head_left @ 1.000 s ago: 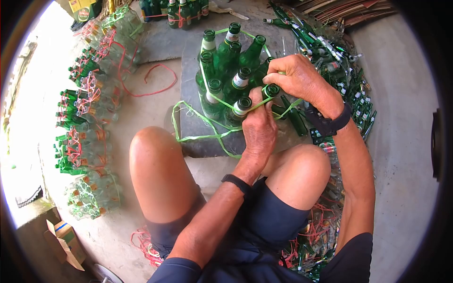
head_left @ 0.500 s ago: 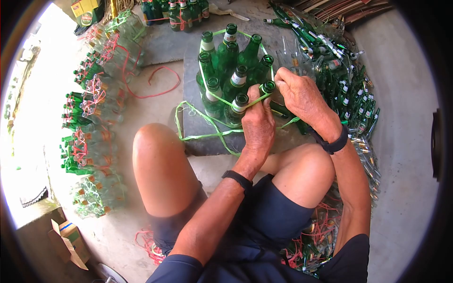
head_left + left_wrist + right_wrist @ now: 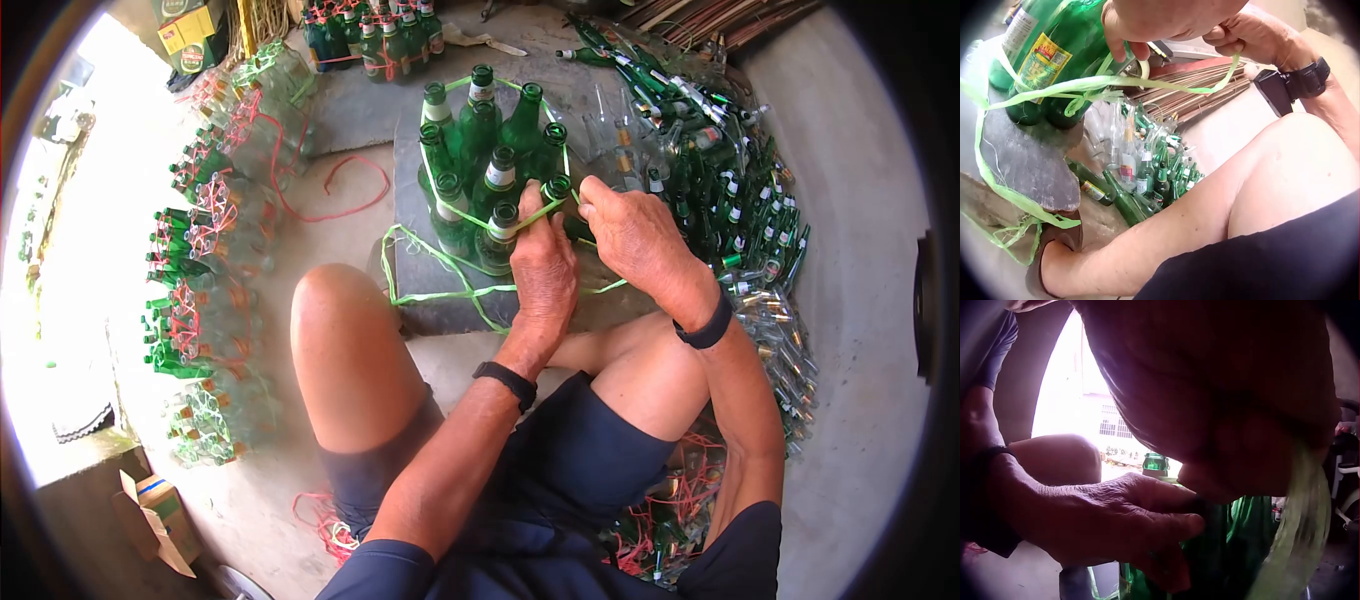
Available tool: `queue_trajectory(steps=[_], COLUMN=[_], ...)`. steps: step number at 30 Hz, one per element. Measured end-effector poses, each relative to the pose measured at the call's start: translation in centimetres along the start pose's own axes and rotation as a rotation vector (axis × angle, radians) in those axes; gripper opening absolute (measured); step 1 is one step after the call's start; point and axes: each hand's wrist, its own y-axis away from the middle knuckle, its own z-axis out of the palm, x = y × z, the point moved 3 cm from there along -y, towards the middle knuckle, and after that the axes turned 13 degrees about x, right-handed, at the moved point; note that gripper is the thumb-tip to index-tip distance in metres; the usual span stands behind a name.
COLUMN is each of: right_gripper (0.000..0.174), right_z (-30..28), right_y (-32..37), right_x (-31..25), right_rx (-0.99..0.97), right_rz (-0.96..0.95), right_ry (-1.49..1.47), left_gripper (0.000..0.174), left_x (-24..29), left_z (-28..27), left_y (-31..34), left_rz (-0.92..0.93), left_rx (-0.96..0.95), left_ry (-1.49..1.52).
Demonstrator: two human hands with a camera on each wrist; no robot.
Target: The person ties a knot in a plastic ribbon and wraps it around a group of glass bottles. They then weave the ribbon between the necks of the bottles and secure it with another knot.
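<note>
Several upright green bottles (image 3: 500, 172) stand bunched on a dark slab (image 3: 425, 262), with a light green plastic ribbon (image 3: 470, 213) looped around their necks. My left hand (image 3: 545, 270) grips the near-right bottle by its neck, fingers and thumb curled round it beside the ribbon. Just right of that bottle, my right hand (image 3: 645, 238) pinches a ribbon strand; in the left wrist view the strand (image 3: 1147, 82) runs from the bottles to the right hand (image 3: 1272, 37). Loose ribbon (image 3: 430, 297) trails over the slab's front. The right wrist view is dark, with my left hand (image 3: 1110, 519) near the bottles.
Loose bottles (image 3: 700, 170) lie heaped on the floor at the right. Tied bottle bundles (image 3: 190, 240) line the left side, and more bottles (image 3: 385, 45) stand at the back. Red string (image 3: 350, 212) lies on the floor; an open cardboard box (image 3: 165, 515) is at lower left.
My right hand has moved back and down from the bottle tops to their right side, pinching ribbon. The left hand keeps its grip. The head view has shifted slightly.
</note>
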Motion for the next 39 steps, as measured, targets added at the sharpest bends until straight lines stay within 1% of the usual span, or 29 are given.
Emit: queue_trajectory(steps=[2,3,6,8,10,12,15,17,18,20,21,22,24,25,26,28,29,30,32,33,34,35,36,37,38,39], right_gripper=[0.01,0.01,0.011,0.012,0.013,0.013,0.014,0.014,0.014,0.014,0.014,0.014,0.013,0.012,0.012,0.011,0.011,0.012,0.012,0.013,0.014,0.014,0.014,0.014,0.014,0.013], right_z=[0.0,0.0,0.1,0.0,0.0,0.0,-0.2,-0.3,-0.3,-0.8,-1.1,-1.2,-1.5,-1.6,-1.6,-1.4,-1.3,-1.0,-0.8,-0.7,-0.7,-0.7,-0.7,-0.7,-0.6,-0.5], right_y=[0.3,0.3,0.4,0.4,0.5,0.5,0.6,0.7,0.7,0.7,0.7,0.7,0.5,0.4,0.4,0.2,0.2,0.2,0.1,0.0,0.0,0.0,0.0,0.0,0.0,0.0], right_x=[0.0,0.0,-0.3,-0.5,-0.4,-0.5,-0.5,-0.4,-0.4,-0.8,-0.9,-0.9,-0.9,-1.0,-1.1,-1.1,-1.1,-1.1,-1.2,-1.2,-1.3,-1.2,-1.3,-1.3,-1.3,-1.3], right_rx=[0.012,0.007,0.017,0.027,0.01,0.01,-0.037,-0.054,-0.071,-0.091,-0.114,-0.112,-0.133,-0.138,-0.137,-0.14,-0.138,-0.15,-0.157,-0.156,-0.156,-0.158,-0.143,-0.127,-0.13,-0.129], right_rz=[-0.014,-0.018,-0.032,-0.051,-0.023,-0.036,-0.02,-0.027,-0.029,-0.03,-0.024,-0.029,-0.026,-0.026,-0.033,-0.037,-0.043,-0.031,-0.021,-0.025,-0.027,-0.026,-0.044,-0.064,-0.063,-0.059], right_ry=[0.014,0.025,0.017,-0.004,0.005,-0.001,-0.004,-0.006,-0.004,-0.006,0.001,-0.005,-0.016,-0.016,-0.022,-0.025,-0.03,-0.03,-0.032,-0.04,-0.046,-0.045,-0.058,-0.071,-0.071,-0.076], left_gripper=[0.043,0.043,0.053,0.057,0.062,0.065,0.065,0.063,0.063,0.061,0.058,0.058,0.055,0.049,0.049,0.043,0.037,0.037,0.035,0.034,0.034,0.035,0.035,0.034,0.032,0.033], left_x=[-0.1,0.1,0.5,0.8,1.3,1.4,1.7,2.1,1.9,2.0,2.2,2.4,2.9,3.5,4.0,4.6,5.2,5.9,7.6,8.6,8.7,9.4,10.0,9.7,10.5,9.9], left_z=[-0.1,-0.2,-0.8,-1.1,-1.6,-1.9,-2.3,-2.7,-2.9,-3.5,-3.8,-4.4,-5.0,-5.6,-6.5,-7.6,-8.4,-9.3,-11.3,-12.4,-13.4,-14.7,-16.0,-17.4,-19.1,-20.5], left_y=[0.1,0.1,0.5,0.7,0.9,0.9,1.3,1.5,1.8,2.3,2.5,2.7,2.7,2.4,2.2,1.5,1.1,0.2,-2.3,-4.2,-5.4,-7.2,-9.1,-11.0,-13.6,-15.8], left_rz=[0.065,0.072,0.02,0.034,-0.053,-0.015,-0.056,-0.129,-0.126,0.069,0.036,0.039,-0.045,-0.005,-0.003,-0.112,-0.1,-0.099,-0.093,-0.205,-0.202,-0.248,-0.247,-0.281,-0.347,-0.362], left_rx=[0.005,0.004,-0.053,-0.065,-0.133,-0.165,-0.207,-0.254,-0.248,-0.209,-0.211,-0.206,-0.337,-0.341,-0.334,-0.533,-0.559,-0.556,-0.652,-0.771,-0.77,-0.801,-0.789,-0.783,-0.74,-0.675], left_ry=[-0.046,-0.048,-0.087,-0.091,-0.08,-0.077,-0.103,-0.095,-0.101,-0.086,-0.076,-0.082,-0.053,-0.05,-0.056,-0.046,-0.041,-0.047,0.082,0.079,0.104,0.111,0.147,0.254,0.154,0.168])
